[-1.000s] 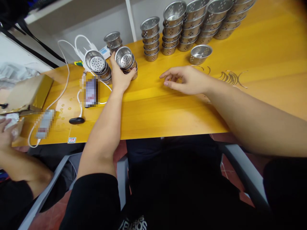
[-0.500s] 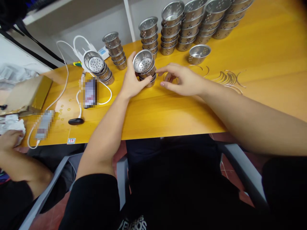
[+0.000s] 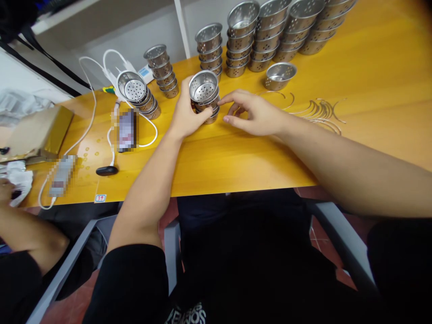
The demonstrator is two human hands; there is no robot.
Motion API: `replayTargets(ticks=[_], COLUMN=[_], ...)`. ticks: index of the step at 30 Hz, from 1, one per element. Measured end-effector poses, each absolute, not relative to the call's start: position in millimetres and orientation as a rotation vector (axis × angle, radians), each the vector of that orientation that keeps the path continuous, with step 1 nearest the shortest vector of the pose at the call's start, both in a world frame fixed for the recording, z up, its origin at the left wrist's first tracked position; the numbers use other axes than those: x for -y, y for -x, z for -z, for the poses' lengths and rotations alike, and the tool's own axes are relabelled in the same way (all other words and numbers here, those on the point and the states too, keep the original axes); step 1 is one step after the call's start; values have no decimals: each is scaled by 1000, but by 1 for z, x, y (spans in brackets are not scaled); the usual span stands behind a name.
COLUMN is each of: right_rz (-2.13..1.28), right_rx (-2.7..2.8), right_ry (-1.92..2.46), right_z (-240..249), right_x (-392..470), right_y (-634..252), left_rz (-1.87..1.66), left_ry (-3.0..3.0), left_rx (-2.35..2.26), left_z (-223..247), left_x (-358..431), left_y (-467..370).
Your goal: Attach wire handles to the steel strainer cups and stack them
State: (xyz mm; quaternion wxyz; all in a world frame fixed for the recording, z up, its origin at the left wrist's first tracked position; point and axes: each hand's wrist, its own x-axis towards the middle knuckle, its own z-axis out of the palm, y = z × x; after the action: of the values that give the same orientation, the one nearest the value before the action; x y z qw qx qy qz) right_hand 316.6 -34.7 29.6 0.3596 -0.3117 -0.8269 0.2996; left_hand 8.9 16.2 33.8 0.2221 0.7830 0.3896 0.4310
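Observation:
My left hand (image 3: 185,112) is wrapped round the left side of a short stack of perforated metal cups (image 3: 204,87), its thumb across the front. The top cup has its mouth up and tilted towards me, so the holes in its bottom show. From the right, my right hand (image 3: 253,112) reaches in with its fingers apart and nothing visible in them. Its index fingertip is at the stack's right side; whether it touches is hard to tell. Behind my right forearm lie several thin curved wires (image 3: 324,110) on the table.
Taller cup stacks (image 3: 241,40) line the back edge, with a single cup (image 3: 280,76) before them. To the left are another stack (image 3: 135,90), a phone (image 3: 127,130), white cables and a cardboard box (image 3: 37,132). A co-worker's arm (image 3: 30,229) is at the far left.
The top cup in my left hand has shifted slightly right and turned its mouth more towards me. My right hand has hardly moved. The co-worker's hand has drawn left.

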Motion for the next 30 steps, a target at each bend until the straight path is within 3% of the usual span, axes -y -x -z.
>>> replayTargets(ticks=[30], right_rz=[-881], right_rx=[2090], right_ry=[876], right_z=[-43], right_x=[46], right_y=[-314], left_rz=[-1124], left_ry=[-2127], left_rx=[-1179], left_z=[-36], left_x=[-9], left_y=[-5])
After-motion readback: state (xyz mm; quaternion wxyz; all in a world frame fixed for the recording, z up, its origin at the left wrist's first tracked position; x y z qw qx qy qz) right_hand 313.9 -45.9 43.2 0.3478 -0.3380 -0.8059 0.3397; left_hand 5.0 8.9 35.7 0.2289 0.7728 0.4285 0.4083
